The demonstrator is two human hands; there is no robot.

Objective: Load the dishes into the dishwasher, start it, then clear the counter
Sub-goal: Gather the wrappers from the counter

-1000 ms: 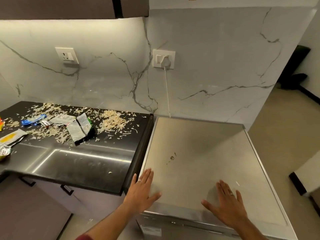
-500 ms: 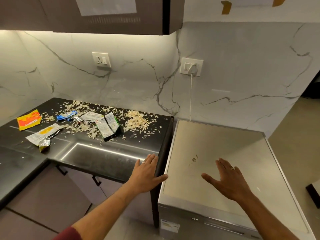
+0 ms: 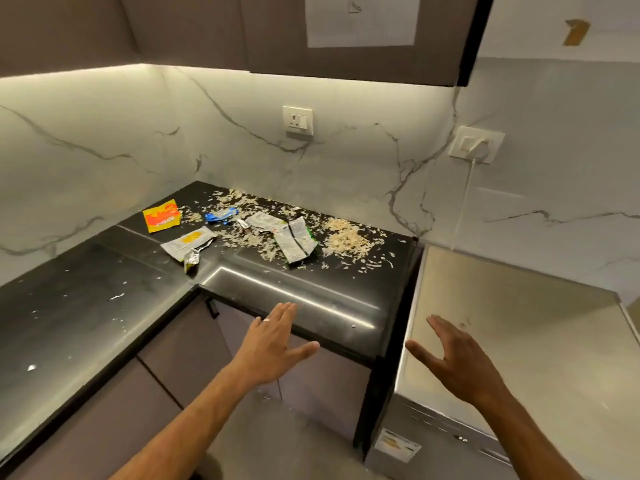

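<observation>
Table [image 3: 104,306]: black, L-shaped, glossy; white specks are scattered over its left run.
Orange packet [image 3: 161,215]: laid flat near the back corner of the table.
White sachet [image 3: 188,241]: torn, yellow-printed, lying just in front of the orange packet; a crumpled foil scrap [image 3: 191,260] touches its near edge.
Blue wrapper [image 3: 221,215]: crumpled, set toward the wall, among pale shavings.
Grey-green packet [image 3: 294,242]: opened, lying flat amid the litter.
Shavings [image 3: 341,237]: a pale heap right of the packets, with loose flakes spread around it.
Left hand [image 3: 270,344]: held in the air at the table's front edge, fingers [image 3: 285,311] straight and together, thumb spread; nothing is gripped. A ring is seen on one finger.
Right hand [image 3: 457,362]: raised over the dishwasher's near-left corner, fingers spread and relaxed, nothing held; contact with the top cannot be told.
Dishwasher [image 3: 519,341]: steel, standing just beside the table's right end, door shut, a label on its front corner.
Plug [image 3: 479,148]: seated in the wall socket above the dishwasher, white cord hanging down.
</observation>
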